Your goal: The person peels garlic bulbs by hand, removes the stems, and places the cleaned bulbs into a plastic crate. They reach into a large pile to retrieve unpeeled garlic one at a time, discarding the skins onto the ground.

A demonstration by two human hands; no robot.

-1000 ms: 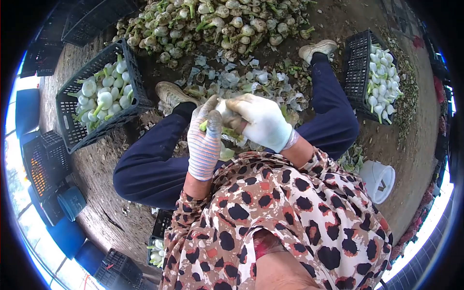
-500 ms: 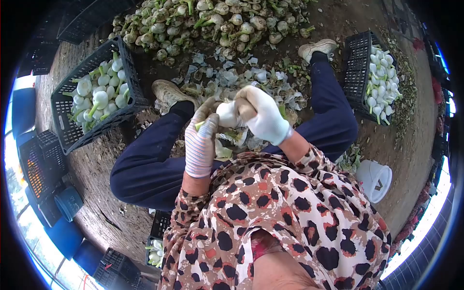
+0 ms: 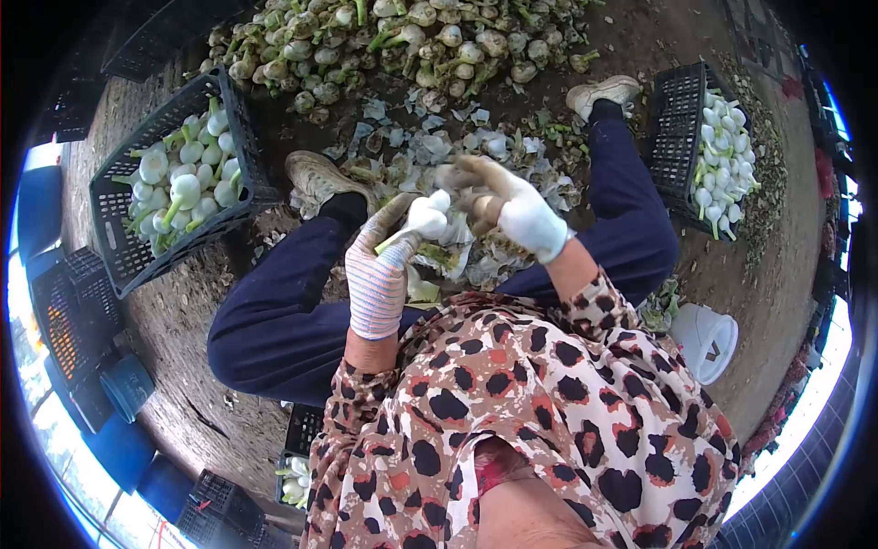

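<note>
My left hand [image 3: 379, 274], in a striped glove with a soiled finger part, is closed around a peeled white onion [image 3: 426, 218]. Its short green stem points down and left between thumb and fingers, and a smaller round lobe juts from its upper right. My right hand [image 3: 514, 207], in a white glove with dirty fingertips, is just right of the onion and apart from it. Its fingers are loosely stretched and partly blurred by motion; nothing shows in them. Beneath both hands lies a heap of papery onion skins [image 3: 498, 265].
A pile of unpeeled onions [image 3: 412, 46] lies ahead. Crates of peeled onions stand at the left [image 3: 105, 215] and right [image 3: 675, 137]. Between my outstretched legs, skins cover the ground. A white bucket [image 3: 709, 339] stands by my right thigh, and stacked dark crates [image 3: 78, 302] at far left.
My right hand has come off the onion and moved right, its fingers loosening. The onion now shows more fully in my left hand, which has barely moved.
</note>
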